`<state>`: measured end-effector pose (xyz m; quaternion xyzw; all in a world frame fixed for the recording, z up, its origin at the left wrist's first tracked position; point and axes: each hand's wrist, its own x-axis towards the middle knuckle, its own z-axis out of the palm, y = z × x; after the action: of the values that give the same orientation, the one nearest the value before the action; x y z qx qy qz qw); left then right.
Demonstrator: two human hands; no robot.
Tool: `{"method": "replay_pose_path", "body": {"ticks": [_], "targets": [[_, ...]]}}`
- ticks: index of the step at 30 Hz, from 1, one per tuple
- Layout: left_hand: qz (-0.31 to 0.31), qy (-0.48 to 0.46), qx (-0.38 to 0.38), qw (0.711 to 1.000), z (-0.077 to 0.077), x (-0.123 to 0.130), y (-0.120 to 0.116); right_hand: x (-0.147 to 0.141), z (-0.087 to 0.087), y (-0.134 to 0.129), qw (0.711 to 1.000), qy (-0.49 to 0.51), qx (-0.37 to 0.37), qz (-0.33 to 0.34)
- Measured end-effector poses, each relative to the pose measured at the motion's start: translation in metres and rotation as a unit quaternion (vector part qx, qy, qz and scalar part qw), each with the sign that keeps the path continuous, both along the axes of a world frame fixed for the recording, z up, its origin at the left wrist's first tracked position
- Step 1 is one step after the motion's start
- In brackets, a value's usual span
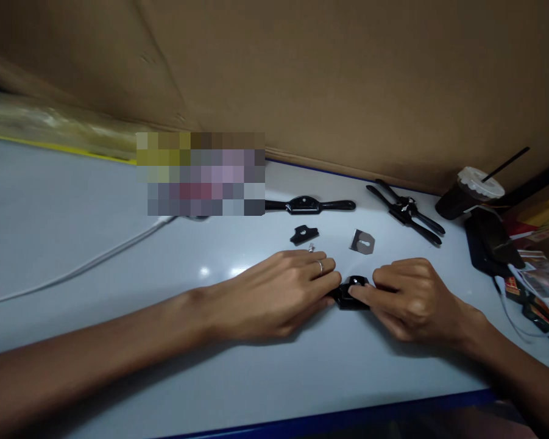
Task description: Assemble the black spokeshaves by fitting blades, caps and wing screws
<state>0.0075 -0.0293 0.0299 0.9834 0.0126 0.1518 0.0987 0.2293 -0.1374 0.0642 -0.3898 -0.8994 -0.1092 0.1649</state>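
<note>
A black metal tool body point(354, 300) lies on the table between my hands. My left hand point(297, 289) is closed round its left handle, with a ring on one finger. Curled in, my right hand point(404, 299) rests at its right side, the thumb or a fingertip on the middle; the right handle is hidden. Just above are a black cap plate point(304, 234), a small silver screw point(311, 248) and a flat metal blade point(362, 242) with a slot. Farther back lies a similar black two-handled tool point(304, 205).
Two crossed black tools point(406, 212) lie at the back right, near a lidded cup of dark drink point(470, 192) with a straw. A black box point(496, 241) and cables sit at the right. A white cable point(86, 265) crosses the left; a blurred patch hides the back middle.
</note>
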Motion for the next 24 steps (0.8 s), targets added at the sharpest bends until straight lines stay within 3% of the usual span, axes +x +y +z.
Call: {"method": "replay_pose_path", "body": {"ticks": [6,17,24], "targets": [[0.002,0.007,-0.002,1.000,-0.0019,-0.0005,-0.0001,0.0046,-0.0024,0.0036,0.999,-0.004,-0.004,-0.035],[0.000,0.002,-0.003,1.000,-0.0001,-0.0006,-0.0006,0.0020,0.0006,0.0005,1.000,0.012,-0.017,-0.001],[0.001,0.000,-0.005,1.000,-0.0010,-0.0005,0.0008,0.0003,-0.0029,0.0010,0.999,-0.006,-0.029,-0.043]]}}
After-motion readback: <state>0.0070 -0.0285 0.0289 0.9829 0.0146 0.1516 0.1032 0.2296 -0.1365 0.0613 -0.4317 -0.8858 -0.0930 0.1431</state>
